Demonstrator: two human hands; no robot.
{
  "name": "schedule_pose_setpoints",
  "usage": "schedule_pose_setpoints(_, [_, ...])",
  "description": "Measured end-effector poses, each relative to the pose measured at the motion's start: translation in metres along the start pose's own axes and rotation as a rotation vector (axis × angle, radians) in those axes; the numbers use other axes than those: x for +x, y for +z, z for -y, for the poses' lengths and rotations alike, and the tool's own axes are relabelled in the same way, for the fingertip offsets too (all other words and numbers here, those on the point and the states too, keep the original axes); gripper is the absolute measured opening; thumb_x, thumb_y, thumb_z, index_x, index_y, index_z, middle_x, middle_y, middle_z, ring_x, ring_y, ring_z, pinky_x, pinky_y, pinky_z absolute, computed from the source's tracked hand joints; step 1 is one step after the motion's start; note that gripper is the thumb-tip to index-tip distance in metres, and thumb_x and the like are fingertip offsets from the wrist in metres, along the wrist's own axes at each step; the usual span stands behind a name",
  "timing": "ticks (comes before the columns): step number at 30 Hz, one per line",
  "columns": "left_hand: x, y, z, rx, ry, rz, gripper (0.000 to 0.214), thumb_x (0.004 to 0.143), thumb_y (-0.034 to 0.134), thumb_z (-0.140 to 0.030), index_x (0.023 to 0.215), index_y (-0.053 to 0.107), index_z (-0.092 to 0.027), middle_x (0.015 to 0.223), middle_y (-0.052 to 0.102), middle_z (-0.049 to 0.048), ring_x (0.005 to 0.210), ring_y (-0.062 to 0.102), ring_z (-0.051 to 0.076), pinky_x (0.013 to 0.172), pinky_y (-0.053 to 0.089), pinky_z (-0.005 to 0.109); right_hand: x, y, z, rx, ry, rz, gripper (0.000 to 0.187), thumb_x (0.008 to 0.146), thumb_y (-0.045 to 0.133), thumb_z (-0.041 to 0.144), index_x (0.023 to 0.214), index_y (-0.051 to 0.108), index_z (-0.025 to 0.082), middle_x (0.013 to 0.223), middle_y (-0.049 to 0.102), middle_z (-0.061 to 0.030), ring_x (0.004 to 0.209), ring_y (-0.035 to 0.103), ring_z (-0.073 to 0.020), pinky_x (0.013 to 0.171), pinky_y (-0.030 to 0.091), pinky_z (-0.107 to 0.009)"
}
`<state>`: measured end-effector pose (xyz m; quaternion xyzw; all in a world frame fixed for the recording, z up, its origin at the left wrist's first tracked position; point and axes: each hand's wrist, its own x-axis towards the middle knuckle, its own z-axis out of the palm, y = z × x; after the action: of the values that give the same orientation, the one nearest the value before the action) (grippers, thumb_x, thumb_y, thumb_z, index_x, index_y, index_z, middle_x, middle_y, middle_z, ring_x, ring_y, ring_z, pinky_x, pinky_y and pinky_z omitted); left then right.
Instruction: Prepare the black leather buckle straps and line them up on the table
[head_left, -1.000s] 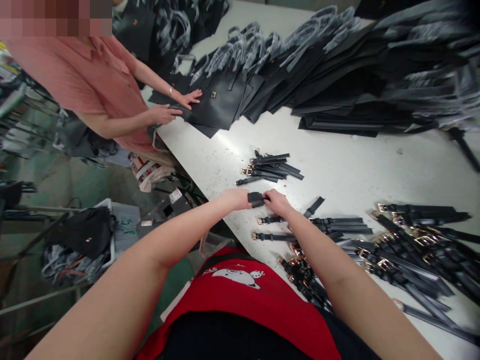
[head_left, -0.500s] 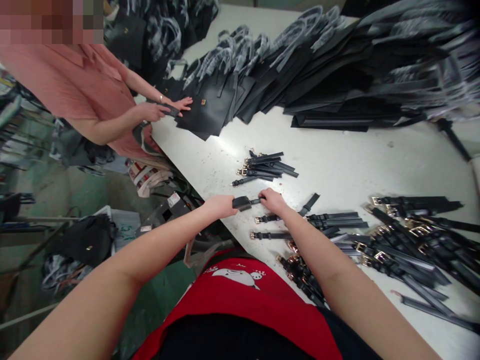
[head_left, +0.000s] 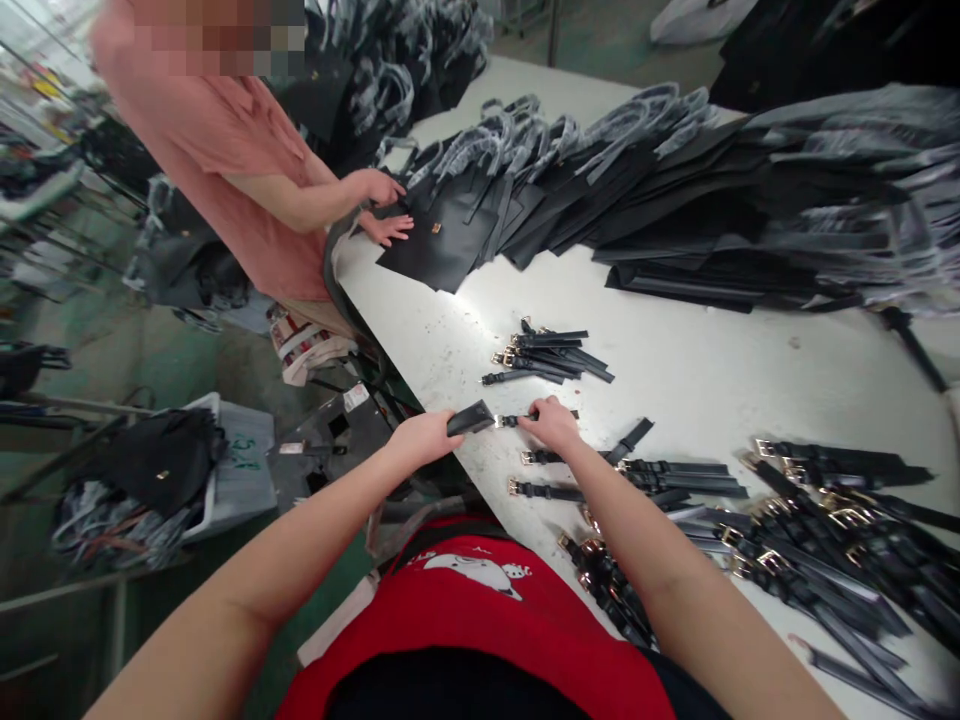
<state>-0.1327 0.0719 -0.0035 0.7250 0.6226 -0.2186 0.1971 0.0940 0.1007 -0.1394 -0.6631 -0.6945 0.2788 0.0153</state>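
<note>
My left hand (head_left: 424,437) is closed around one end of a black flat piece (head_left: 470,417), held over the near edge of the table. Its exact kind is unclear. Just right of it, a gold buckle with a short black buckle strap (head_left: 511,421) points toward that piece, a small gap apart. The fingers of my right hand (head_left: 553,424) grip this strap, whose tail pokes out past them. Behind my hands lies a small pile of black buckle straps (head_left: 555,352). More buckle straps (head_left: 551,491) rest beside my right forearm.
On the white table (head_left: 697,370), a big heap of buckle straps (head_left: 840,530) lies at the right. Black bag panels (head_left: 637,215) with wrapped handles line the back. A co-worker (head_left: 262,190) stands at far left, hands on a panel. A crate (head_left: 244,465) stands on the floor.
The black piece and the buckle strap were nearly in line and touching; now a small gap shows. My left hand has moved left. The co-worker's hands have shifted, and the view has turned slightly.
</note>
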Motion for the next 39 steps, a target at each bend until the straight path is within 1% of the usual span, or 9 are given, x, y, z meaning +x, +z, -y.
schedule_pose_setpoints(3, [-0.017,0.007,0.003,-0.064,-0.016,-0.01,0.046,0.075,0.038,-0.052,0.112,0.046,-0.026,0.096,0.062,0.0049,0.084,0.058,0.02,0.065,0.043,0.026,0.001,0.005,0.007,-0.041,0.075,-0.027,0.039,0.068,0.049,0.055,0.085,0.058,0.02,0.091,0.046,-0.0058,0.077,0.051,-0.0174,0.064,0.038,-0.027])
schedule_pose_setpoints(7, [-0.029,0.016,0.001,-0.136,-0.033,0.006,0.047,0.075,0.039,-0.052,0.114,0.045,-0.026,0.098,0.062,0.0048,0.086,0.058,0.02,0.067,0.043,0.025,0.002,0.007,0.007,-0.057,0.06,0.002,0.03,0.07,0.049,0.045,0.085,0.057,0.021,0.091,0.046,-0.0057,0.075,0.051,-0.0161,0.064,0.039,-0.027])
schedule_pose_setpoints(12, [-0.036,0.024,0.005,-0.144,-0.026,0.007,0.046,0.075,0.039,-0.051,0.113,0.045,-0.027,0.096,0.062,0.0042,0.084,0.058,0.02,0.065,0.042,0.025,0.004,0.007,0.007,-0.085,0.08,0.013,0.036,0.069,0.048,0.051,0.086,0.056,0.02,0.091,0.045,-0.007,0.077,0.051,-0.0181,0.065,0.039,-0.029])
schedule_pose_setpoints(15, [-0.04,0.024,0.005,-0.157,-0.043,0.012,0.046,0.075,0.039,-0.051,0.114,0.045,-0.026,0.095,0.062,0.0043,0.083,0.058,0.02,0.065,0.042,0.025,0.006,0.009,0.007,-0.097,0.069,0.025,0.032,0.069,0.049,0.046,0.086,0.056,0.02,0.091,0.046,-0.0065,0.075,0.051,-0.0171,0.064,0.039,-0.028])
schedule_pose_setpoints(19, [-0.045,0.022,0.001,-0.149,-0.048,0.039,0.046,0.075,0.04,-0.052,0.112,0.046,-0.026,0.094,0.062,0.0043,0.083,0.058,0.019,0.066,0.042,0.025,0.007,0.011,0.007,-0.113,0.071,0.005,0.036,0.068,0.05,0.048,0.086,0.056,0.018,0.091,0.046,-0.0071,0.075,0.051,-0.0175,0.063,0.04,-0.028])
schedule_pose_setpoints(25, [-0.045,0.017,0.004,-0.133,-0.001,0.021,0.041,0.075,0.039,-0.05,0.108,0.048,-0.026,0.092,0.063,0.0044,0.08,0.058,0.02,0.063,0.043,0.026,0.006,0.004,-0.002,-0.074,-0.016,0.023,0.024,0.068,0.051,0.033,0.089,0.055,0.021,0.091,0.047,-0.0049,0.074,0.051,-0.0152,0.063,0.038,-0.026])
schedule_pose_setpoints(29, [-0.03,0.012,-0.007,-0.057,0.043,0.025,0.044,0.075,0.037,-0.053,0.107,0.048,-0.024,0.09,0.062,0.0062,0.08,0.058,0.022,0.064,0.044,0.029,0.009,0.0,-0.014,0.008,-0.114,0.061,0.023,0.069,0.051,0.03,0.091,0.055,0.021,0.091,0.049,-0.0027,0.077,0.049,-0.0132,0.067,0.036,-0.023])
schedule_pose_setpoints(34, [0.016,-0.002,-0.049,0.002,0.093,0.035,0.041,0.073,0.041,-0.048,0.104,0.05,-0.022,0.095,0.062,0.0077,0.085,0.057,0.024,0.069,0.045,0.033,0.012,0.002,-0.02,-0.005,-0.149,0.061,0.018,0.071,0.049,0.026,0.088,0.056,0.022,0.089,0.048,-0.0022,0.079,0.048,-0.013,0.069,0.036,-0.022])
schedule_pose_setpoints(39, [0.044,-0.021,-0.068,0.038,0.101,0.135,0.039,0.069,0.046,-0.045,0.097,0.055,-0.02,0.097,0.062,0.0089,0.087,0.057,0.024,0.073,0.044,0.033,0.01,0.003,-0.021,-0.008,-0.163,0.052,0.019,0.073,0.049,0.026,0.091,0.055,0.022,0.091,0.048,-0.0031,0.081,0.049,-0.0134,0.072,0.036,-0.023])
